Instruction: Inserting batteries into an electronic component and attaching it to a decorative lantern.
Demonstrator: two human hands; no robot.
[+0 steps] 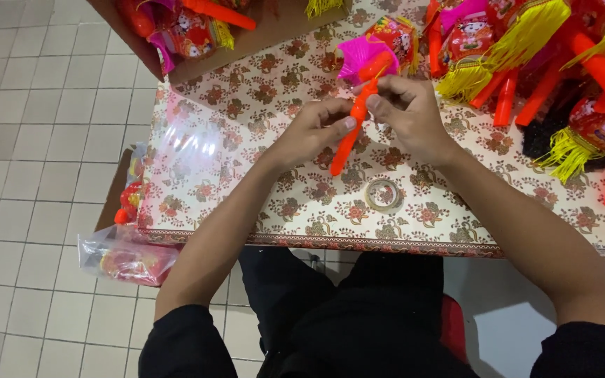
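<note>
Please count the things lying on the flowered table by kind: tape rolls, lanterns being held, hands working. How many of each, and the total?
Tape roll on the table: 1
Lantern with orange handle held in the hands: 1
Hands at work, left hand and right hand: 2
Total: 4
The heap of finished lanterns at the right overlaps too much to count.

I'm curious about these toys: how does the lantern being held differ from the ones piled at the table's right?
The held lantern is gripped by the left hand and right hand; the piled lanterns lie loose. The held lantern shows a pink fringe; the piled lanterns show mostly yellow tassels. Both have orange stick handles and red bodies.
</note>
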